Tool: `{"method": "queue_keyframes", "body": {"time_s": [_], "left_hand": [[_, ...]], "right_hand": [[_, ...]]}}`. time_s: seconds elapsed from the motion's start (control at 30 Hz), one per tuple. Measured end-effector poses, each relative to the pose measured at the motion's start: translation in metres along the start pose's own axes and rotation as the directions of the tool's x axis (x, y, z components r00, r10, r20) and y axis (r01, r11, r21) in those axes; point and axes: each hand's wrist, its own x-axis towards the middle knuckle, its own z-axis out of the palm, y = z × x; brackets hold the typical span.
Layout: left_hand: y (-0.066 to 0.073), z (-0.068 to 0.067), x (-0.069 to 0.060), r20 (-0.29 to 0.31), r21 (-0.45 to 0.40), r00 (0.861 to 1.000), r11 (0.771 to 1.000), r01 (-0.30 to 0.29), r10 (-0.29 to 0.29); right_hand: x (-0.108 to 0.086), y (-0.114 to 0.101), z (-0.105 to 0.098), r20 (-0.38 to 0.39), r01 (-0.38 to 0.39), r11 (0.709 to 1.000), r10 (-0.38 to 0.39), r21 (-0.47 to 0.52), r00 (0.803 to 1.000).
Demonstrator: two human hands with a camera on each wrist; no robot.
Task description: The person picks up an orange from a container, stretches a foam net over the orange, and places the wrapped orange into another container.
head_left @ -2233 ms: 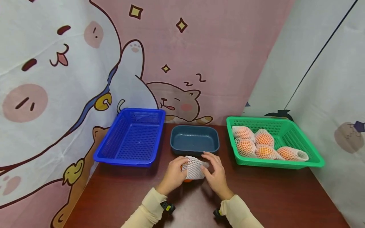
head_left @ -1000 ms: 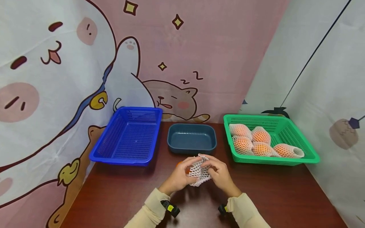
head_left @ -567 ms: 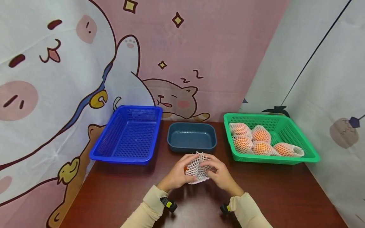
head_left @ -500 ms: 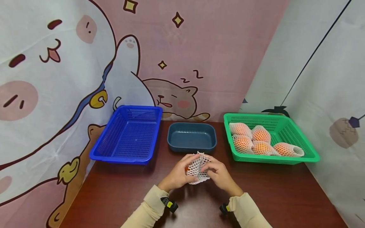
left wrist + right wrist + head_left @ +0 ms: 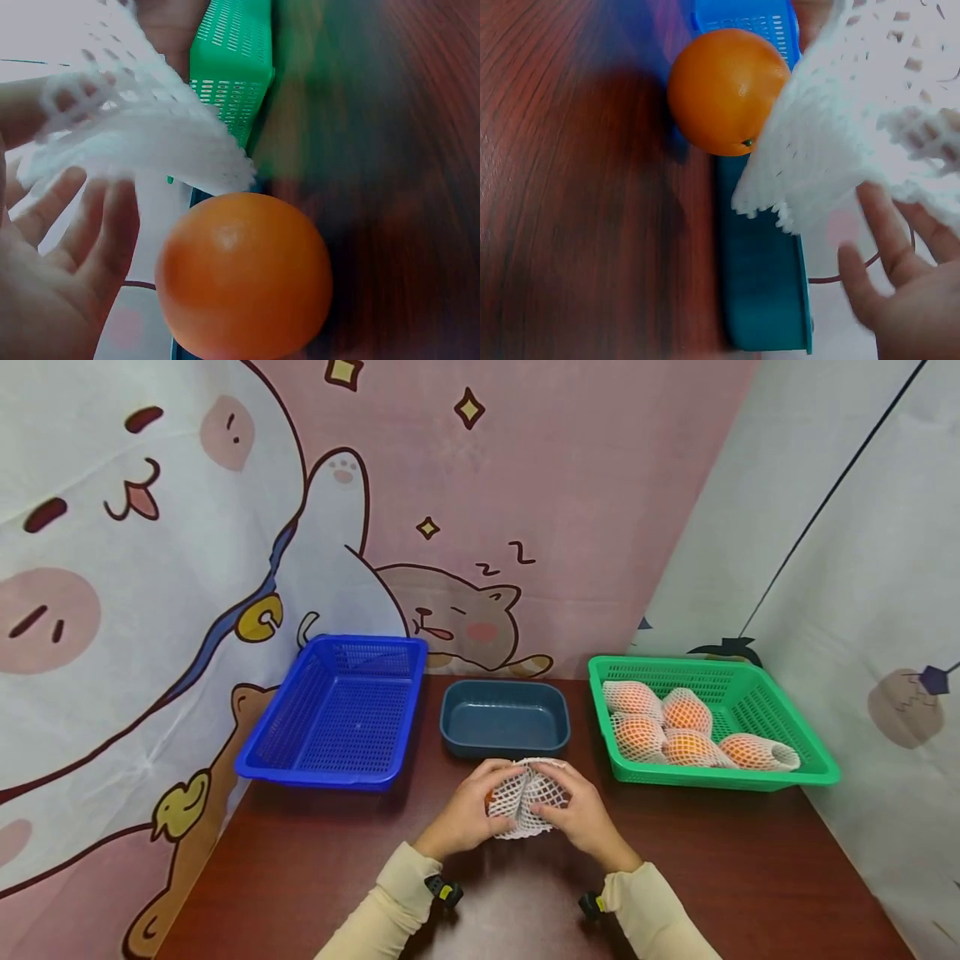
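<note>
Both hands hold a white foam net sleeve point(image 5: 528, 806) over the table, one at each side. My left hand point(image 5: 468, 810) has thumb and fingers on its left edge, and my right hand point(image 5: 585, 814) grips the opposite edge. The net is spread between them with a fold down its middle. Close by it is a bare orange point(image 5: 244, 277), mostly hidden by the net and left hand in the head view. The right wrist view shows the orange's green stem spot beside the net's edge. Whether it touches the tabletop is hard to tell.
A dark teal tray point(image 5: 504, 752) stands just beyond the hands. On the left is a blue basket point(image 5: 330, 777) with nothing visible in it. The green basket point(image 5: 720, 781) on the right holds several net-wrapped oranges point(image 5: 637, 739). A patterned cloth point(image 5: 585, 510) hangs behind the table.
The net has gone from bunched over the orange to spread wide between both hands. My right fingers have shifted to its outer edge, and less of the orange shows in the head view.
</note>
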Motion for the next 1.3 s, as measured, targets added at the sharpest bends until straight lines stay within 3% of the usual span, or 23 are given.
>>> {"method": "queue_keyframes", "body": {"time_s": [0.13,0.3,0.47,0.67,0.83,1.3], "left_hand": [[0.0,-0.001,0.0,-0.014,0.085,0.999,0.996,-0.029,0.03],[-0.001,-0.006,-0.006,-0.081,0.053,0.996,0.998,-0.033,0.037],[-0.014,-0.01,-0.017,-0.103,0.158,0.993,0.985,0.074,-0.058],[-0.032,-0.007,-0.023,-0.05,0.27,0.981,0.943,0.196,-0.19],[-0.041,0.0,-0.026,-0.023,0.243,0.968,0.938,0.248,-0.25],[-0.049,0.008,-0.031,-0.051,0.172,0.955,0.939,0.297,-0.293]], "right_hand": [[0.002,0.0,0.0,0.017,0.023,0.992,-0.021,-0.124,1.0],[0.003,-0.002,0.0,0.023,-0.004,0.975,0.01,-0.223,1.0],[0.003,-0.002,-0.002,0.023,-0.019,0.968,0.026,-0.249,0.999],[0.003,-0.001,-0.002,0.018,-0.02,0.968,0.026,-0.25,1.0],[0.0,0.0,0.002,0.007,-0.021,0.966,0.024,-0.256,1.0],[-0.003,0.001,0.005,-0.002,-0.036,0.965,0.037,-0.26,0.999]]}}
